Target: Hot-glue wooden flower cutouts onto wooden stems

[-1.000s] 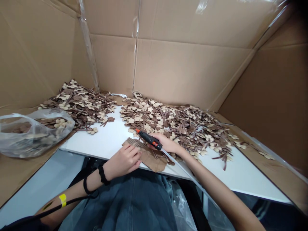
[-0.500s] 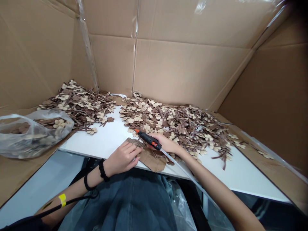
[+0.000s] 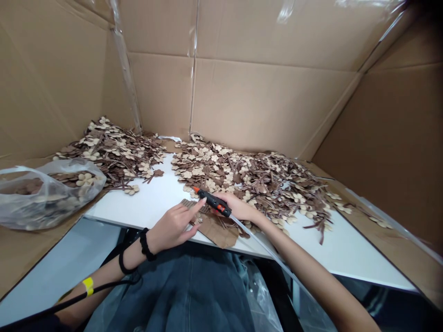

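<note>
Glue gun (image 3: 215, 203) is the main thing here, held low over the front edge of the white table (image 3: 152, 198), orange tip aimed up and left. The right hand (image 3: 237, 206) has it from the far side, and the fingers look wrapped round the body, though the gun hides most of them so I can't tell exactly how they sit. My guess is that's why the grip is on that side: it leaves the tip and the near side open for the other hand. The left hand (image 3: 175, 226) comes in just left of the gun, index finger stretched out right by its body (touching or not, can't tell), thumb spread apart below it. I see nothing pinched between those two, and the remaining fingers are too folded and hidden to call. Under the gun lies a torn cardboard scrap (image 3: 219, 234), probably put there to keep drips off the table. A pale rod (image 3: 259, 240) trails from the gun's back end beneath the right forearm, so it's likely kept out of the way. Beyond the gun there's a big heap of fabric flowers (image 3: 214, 159), close enough for an easy grab I'd think, with a second pile (image 3: 117, 150) farther left and a plastic bag (image 3: 51, 210) of more flowers well off to the gun's left.
</note>
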Tool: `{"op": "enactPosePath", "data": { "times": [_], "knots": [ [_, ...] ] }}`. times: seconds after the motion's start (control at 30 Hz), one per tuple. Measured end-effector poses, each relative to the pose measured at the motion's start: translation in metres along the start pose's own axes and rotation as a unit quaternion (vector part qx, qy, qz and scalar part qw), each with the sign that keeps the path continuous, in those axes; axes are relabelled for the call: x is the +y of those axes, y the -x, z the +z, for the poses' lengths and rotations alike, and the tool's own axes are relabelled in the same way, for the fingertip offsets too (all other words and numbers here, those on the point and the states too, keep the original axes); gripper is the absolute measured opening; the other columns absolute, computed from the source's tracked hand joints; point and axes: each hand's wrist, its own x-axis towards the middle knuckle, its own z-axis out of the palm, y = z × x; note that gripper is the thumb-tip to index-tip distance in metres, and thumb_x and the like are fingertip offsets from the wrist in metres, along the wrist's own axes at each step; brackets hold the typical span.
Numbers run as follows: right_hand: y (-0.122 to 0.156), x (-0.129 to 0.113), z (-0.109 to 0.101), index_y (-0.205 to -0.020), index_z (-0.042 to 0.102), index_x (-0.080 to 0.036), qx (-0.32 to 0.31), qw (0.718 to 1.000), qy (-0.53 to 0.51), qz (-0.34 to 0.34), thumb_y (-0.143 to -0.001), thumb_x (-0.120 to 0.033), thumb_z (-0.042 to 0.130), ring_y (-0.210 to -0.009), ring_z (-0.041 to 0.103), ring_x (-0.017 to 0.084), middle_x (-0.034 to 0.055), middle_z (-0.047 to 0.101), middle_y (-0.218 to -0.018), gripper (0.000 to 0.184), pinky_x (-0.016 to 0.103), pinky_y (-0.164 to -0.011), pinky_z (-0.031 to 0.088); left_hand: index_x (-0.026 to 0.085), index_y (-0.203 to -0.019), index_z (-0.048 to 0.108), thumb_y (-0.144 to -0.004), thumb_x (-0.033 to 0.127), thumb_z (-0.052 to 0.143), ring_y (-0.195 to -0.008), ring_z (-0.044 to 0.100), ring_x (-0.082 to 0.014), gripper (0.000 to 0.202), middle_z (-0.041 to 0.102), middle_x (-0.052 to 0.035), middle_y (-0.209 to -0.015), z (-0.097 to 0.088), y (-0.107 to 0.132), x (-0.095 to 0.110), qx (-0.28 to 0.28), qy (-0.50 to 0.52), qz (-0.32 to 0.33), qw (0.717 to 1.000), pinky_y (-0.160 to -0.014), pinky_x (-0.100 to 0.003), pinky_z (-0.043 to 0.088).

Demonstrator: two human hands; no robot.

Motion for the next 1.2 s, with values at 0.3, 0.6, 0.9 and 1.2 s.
{"op": "enactPosePath", "data": {
  "times": [0.3, 0.6, 0.9, 1.2],
  "knots": [
    [0.0028, 0.0021, 0.0001, -0.085, 0.055, -0.015, 0.043, 0.997, -0.004, 0.060, -0.079, -0.036, 0.061, -0.068, 0.048, 0.013, 0.0005, 0.054, -0.077, 0.023, 0.025, -0.065, 0.041, 0.012, -0.120, 0.055, -0.083, 0.065, 0.044, -0.078, 0.059, -0.0224, 0.065, 0.067, -0.0109, -0.087, -0.0055, 0.0023, -0.0041, -0.034, 0.025, 0.032, 0.999, -0.073, -0.035, 0.044],
    [0.0024, 0.0015, 0.0014, -0.084, 0.053, -0.016, 0.046, 0.996, 0.000, 0.079, -0.077, -0.048, 0.062, -0.066, 0.044, 0.013, -0.0006, 0.048, -0.074, 0.034, 0.025, -0.063, 0.039, 0.012, -0.100, 0.063, -0.090, 0.045, 0.045, -0.075, 0.055, -0.0200, 0.039, 0.063, -0.0090, -0.081, -0.0019, 0.0009, -0.0032, -0.037, -0.022, 0.062, 0.997, -0.071, -0.033, 0.042],
    [0.0014, -0.0035, 0.0002, -0.082, 0.053, -0.017, 0.035, 0.997, -0.002, 0.075, -0.077, -0.047, 0.062, -0.066, 0.044, 0.013, -0.0007, 0.048, -0.073, 0.032, 0.025, -0.062, 0.038, 0.012, -0.107, 0.061, -0.090, 0.040, 0.047, -0.078, 0.055, -0.0203, 0.036, 0.063, -0.0087, -0.085, -0.0020, 0.0005, -0.0005, -0.048, -0.020, 0.038, 0.998, -0.073, -0.034, 0.043],
    [0.0025, 0.0035, 0.0019, -0.084, 0.054, -0.017, 0.045, 0.997, 0.000, 0.068, -0.078, -0.048, 0.062, -0.067, 0.046, 0.014, 0.0000, 0.051, -0.075, 0.032, 0.026, -0.064, 0.040, 0.015, -0.088, 0.064, -0.092, 0.031, 0.047, -0.075, 0.052, -0.0177, 0.023, 0.061, -0.0053, -0.076, 0.0030, -0.0027, 0.0057, -0.018, -0.054, 0.011, 0.998, -0.074, -0.033, 0.041]
  ]
}}
